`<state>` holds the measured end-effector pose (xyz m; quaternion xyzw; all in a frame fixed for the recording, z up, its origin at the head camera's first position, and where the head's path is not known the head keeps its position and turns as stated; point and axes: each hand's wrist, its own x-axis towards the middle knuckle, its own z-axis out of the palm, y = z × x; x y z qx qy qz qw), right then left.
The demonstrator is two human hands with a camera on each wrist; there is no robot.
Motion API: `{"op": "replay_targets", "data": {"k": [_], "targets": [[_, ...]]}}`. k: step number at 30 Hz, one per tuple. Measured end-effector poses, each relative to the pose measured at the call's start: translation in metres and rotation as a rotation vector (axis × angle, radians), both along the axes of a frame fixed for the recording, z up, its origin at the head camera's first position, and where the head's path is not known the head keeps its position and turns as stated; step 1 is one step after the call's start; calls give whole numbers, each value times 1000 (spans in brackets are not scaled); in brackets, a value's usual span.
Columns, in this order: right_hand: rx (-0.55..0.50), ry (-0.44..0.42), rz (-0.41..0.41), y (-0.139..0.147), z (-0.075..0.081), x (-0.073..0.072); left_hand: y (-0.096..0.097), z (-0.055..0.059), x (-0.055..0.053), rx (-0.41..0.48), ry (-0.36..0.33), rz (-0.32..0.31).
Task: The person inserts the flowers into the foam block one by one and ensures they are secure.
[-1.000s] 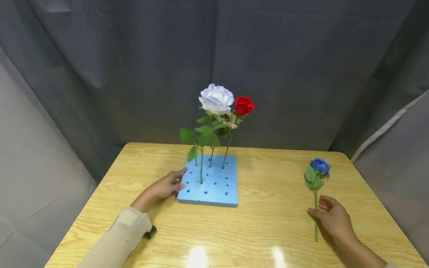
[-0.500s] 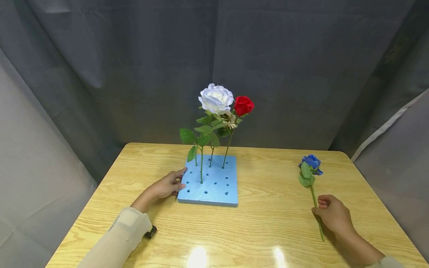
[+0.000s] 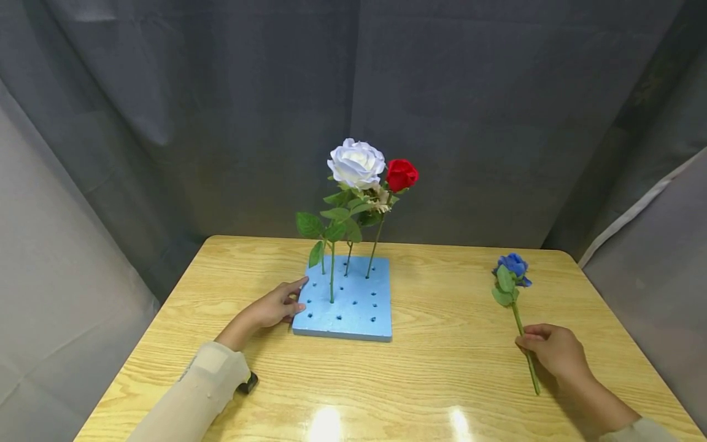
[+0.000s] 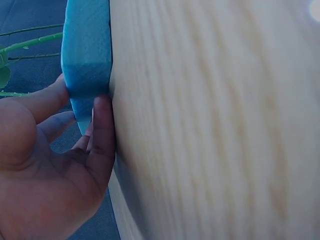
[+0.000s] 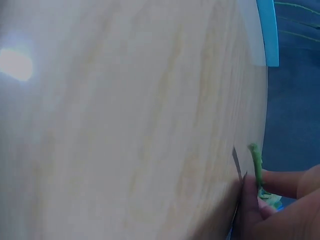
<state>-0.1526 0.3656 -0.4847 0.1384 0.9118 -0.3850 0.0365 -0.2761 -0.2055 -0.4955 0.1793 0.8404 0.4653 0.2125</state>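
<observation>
In the head view, my left hand (image 3: 274,307) holds the left edge of a light blue foam board (image 3: 359,322) dotted with holes. The left wrist view shows fingers above and against the side of the same board (image 4: 87,50). A white rose (image 3: 357,163), a red rose (image 3: 402,175) and a pale small-petalled flower (image 3: 378,200) stand upright over it on thin stems. Far to the right, my right hand (image 3: 555,351) pinches the green stem of a blue rose (image 3: 512,267) between thumb and fingers. The rose slants, bloom away from me; its stem end (image 5: 255,155) shows in the right wrist view.
All this is on a wooden table (image 3: 442,368) with light glaring off its front. Dark grey curtains (image 3: 469,123) hang behind it, and paler cloth (image 3: 66,276) closes the left side. A small black object (image 3: 248,383) sits by the left sleeve.
The blue rose has tilted, its bloom shifting left and its stem end right. The right-hand fingers have closed in on the stem. My left hand and the board have stayed put.
</observation>
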Motion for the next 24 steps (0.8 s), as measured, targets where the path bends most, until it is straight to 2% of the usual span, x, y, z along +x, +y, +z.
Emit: {"op": "replay_targets", "data": {"k": [8, 14, 24], "targets": [[-139, -32, 7, 8, -4, -7, 0, 0, 1, -5, -16, 29], [-164, -42, 9, 11, -2, -11, 0, 0, 1, 4, -16, 18], [-314, -59, 11, 6, 0, -9, -1, 0, 0, 9, -23, 12]]}}
